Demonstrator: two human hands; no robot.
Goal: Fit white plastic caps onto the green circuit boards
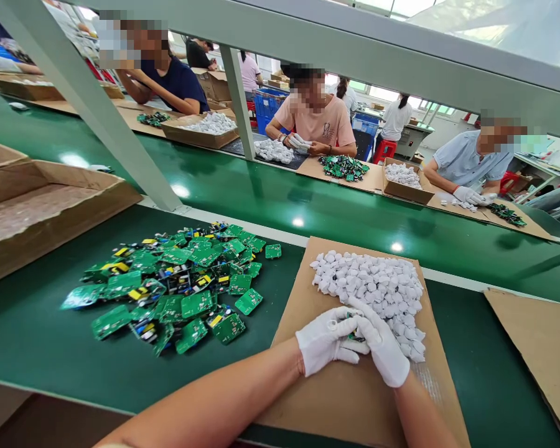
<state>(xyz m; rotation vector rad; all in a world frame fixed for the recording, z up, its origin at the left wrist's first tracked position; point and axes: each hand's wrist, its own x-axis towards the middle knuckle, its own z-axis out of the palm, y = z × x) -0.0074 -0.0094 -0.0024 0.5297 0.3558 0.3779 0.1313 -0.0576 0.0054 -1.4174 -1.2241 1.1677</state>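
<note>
a: where is the circuit board [354, 336] being handled?

b: between the left hand [324, 339] and the right hand [383, 348], both in white gloves, above the near part of a cardboard sheet [326, 404] on a green counter [37, 348].

a: and the fingers?

b: bent inward on both hands, clamped on that one board from left and right. which fingertips touch it, i cannot tell.

a: what could go wrong from here?

b: i'd judge that the board could slip or twist if one hand eased before the other, as gloves dull the touch. pressing too hard might bend a small part. dropped forward, it could land in the pile of white lumps [373, 280] just beyond the hands. a sideways sweep of the left arm might scatter the pile of green boards [186, 308] on the left.

a: how does it look?

b: mostly covered by the gloves; only slivers of green and something dark show. the loose boards are flat, green and roughly rectangular, some with yellow, black or blue parts. the lumps look crumpled, packed closely together.
</note>
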